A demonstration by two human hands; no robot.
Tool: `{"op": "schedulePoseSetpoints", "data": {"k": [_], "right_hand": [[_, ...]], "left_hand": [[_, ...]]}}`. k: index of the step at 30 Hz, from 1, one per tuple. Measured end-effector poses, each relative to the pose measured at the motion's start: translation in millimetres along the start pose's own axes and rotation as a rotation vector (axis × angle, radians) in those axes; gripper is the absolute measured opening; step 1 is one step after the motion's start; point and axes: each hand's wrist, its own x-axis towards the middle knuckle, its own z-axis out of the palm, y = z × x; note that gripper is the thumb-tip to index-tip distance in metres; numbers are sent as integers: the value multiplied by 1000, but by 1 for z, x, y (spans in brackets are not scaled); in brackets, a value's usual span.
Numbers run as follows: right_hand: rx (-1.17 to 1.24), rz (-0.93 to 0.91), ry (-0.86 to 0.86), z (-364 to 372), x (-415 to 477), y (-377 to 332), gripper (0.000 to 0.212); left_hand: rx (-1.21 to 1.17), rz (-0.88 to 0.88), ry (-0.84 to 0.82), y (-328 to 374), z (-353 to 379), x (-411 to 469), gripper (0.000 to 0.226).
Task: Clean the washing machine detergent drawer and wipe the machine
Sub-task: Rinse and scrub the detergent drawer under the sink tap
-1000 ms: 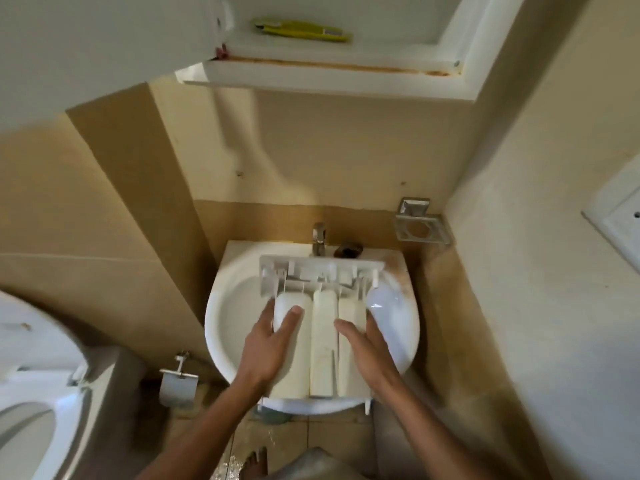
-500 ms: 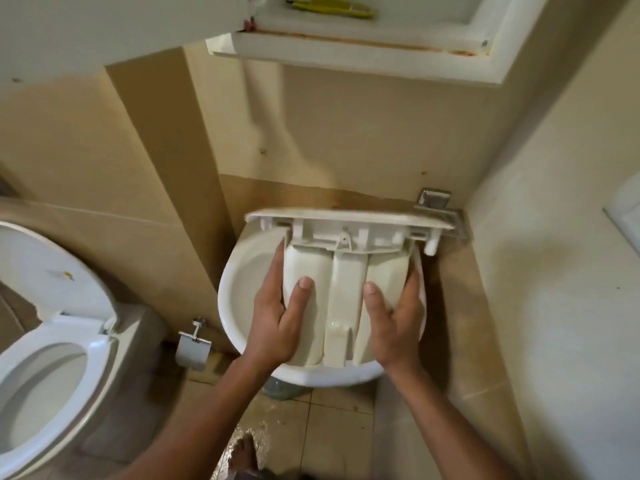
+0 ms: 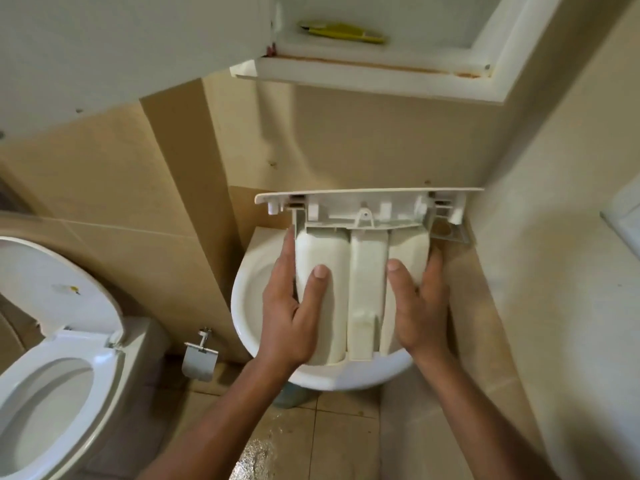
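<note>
The white detergent drawer [image 3: 365, 271] is held upside down above the white basin [image 3: 247, 299], its underside with three moulded compartments facing me and its front panel at the far end. My left hand [image 3: 294, 306] grips the drawer's left side, thumb on the left compartment. My right hand [image 3: 420, 303] grips the right side, thumb on the right compartment. The basin's tap is hidden behind the drawer. The washing machine is not in view.
A toilet [image 3: 52, 358] with its lid up stands at the left. A paper holder [image 3: 199, 360] hangs on the tiled wall beside the basin. An open wall cabinet [image 3: 381, 71] with a yellow item [image 3: 341, 31] is overhead. The floor below looks wet.
The drawer was lying in the basin; both hands have lifted it and tilted its front panel up. My view has shifted so the toilet shows at the left.
</note>
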Motion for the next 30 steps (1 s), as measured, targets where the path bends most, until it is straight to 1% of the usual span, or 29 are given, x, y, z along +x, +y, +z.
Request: {"op": "schedulePoseSetpoints", "data": {"k": [1, 2, 3, 4, 5, 6, 7, 8, 9, 10, 11, 13, 14, 16, 17, 18, 19, 20, 21, 22, 23, 24, 25, 26, 27, 28, 30], "right_hand": [[-35, -45, 33, 5, -7, 6, 48], [-99, 20, 57, 10, -16, 20, 55], [-163, 175, 42, 14, -26, 37, 58], [-241, 404, -47, 17, -33, 51, 55], [-311, 681, -167, 19, -39, 60, 51], [-363, 925, -283, 20, -43, 64, 52], [-398, 1067, -368, 20, -47, 64, 54], [-440, 1098, -385, 19, -50, 64, 53], [-462, 1057, -350, 19, -48, 57, 48], [-456, 958, -307, 20, -44, 50, 42], [-439, 821, -278, 19, -38, 39, 35], [-306, 500, -179, 14, -22, 14, 22], [-197, 329, -110, 13, -13, -1, 22], [-73, -34, 36, 14, -5, -23, 41], [-69, -147, 91, 16, -7, -23, 50], [-78, -159, 122, 19, -12, -11, 58], [-101, -54, 138, 21, -20, 7, 65], [-125, 168, 129, 22, -28, 29, 70], [-162, 496, 26, 22, -37, 47, 74], [-215, 801, -113, 23, -47, 67, 78], [-232, 993, -239, 23, -57, 76, 80], [-233, 1066, -295, 21, -66, 77, 78], [-229, 1082, -261, 19, -69, 75, 70], [-200, 1078, -217, 17, -67, 71, 60], [-124, 1066, -200, 15, -63, 63, 51], [-39, 1048, -197, 11, -57, 56, 48], [134, 983, -205, 0, -44, 39, 48]], "left_hand": [[29, 30, -24, -5, -3, 0, 64], [55, -12, -53, -20, -5, -3, 65], [82, -133, -85, -41, -7, -10, 62], [110, -343, -127, -55, -8, -15, 59], [140, -617, -163, -71, -10, -20, 58], [180, -856, -191, -85, -11, -25, 60], [223, -986, -221, -96, -12, -33, 61], [247, -1001, -237, -102, -14, -39, 61], [256, -950, -216, -103, -15, -41, 61], [222, -855, -173, -94, -15, -39, 58], [167, -732, -139, -79, -15, -35, 54], [76, -474, -76, -44, -15, -17, 52], [28, -320, -56, -24, -16, -6, 56], [21, -6, -30, 4, -19, 9, 62], [61, 94, -42, 6, -20, 11, 65], [91, 120, -73, 0, -20, 11, 66], [105, 55, -115, -13, -20, 8, 65], [148, -115, -156, -26, -21, 3, 61], [195, -380, -194, -38, -20, -1, 56], [233, -696, -221, -54, -21, -6, 52], [245, -899, -254, -64, -23, -13, 49], [253, -960, -296, -73, -26, -26, 50], [235, -942, -317, -79, -30, -34, 53], [214, -917, -299, -79, -31, -39, 56], [160, -902, -283, -72, -34, -41, 54], [130, -882, -276, -68, -35, -41, 48], [47, -874, -253, -56, -36, -35, 35]]}}
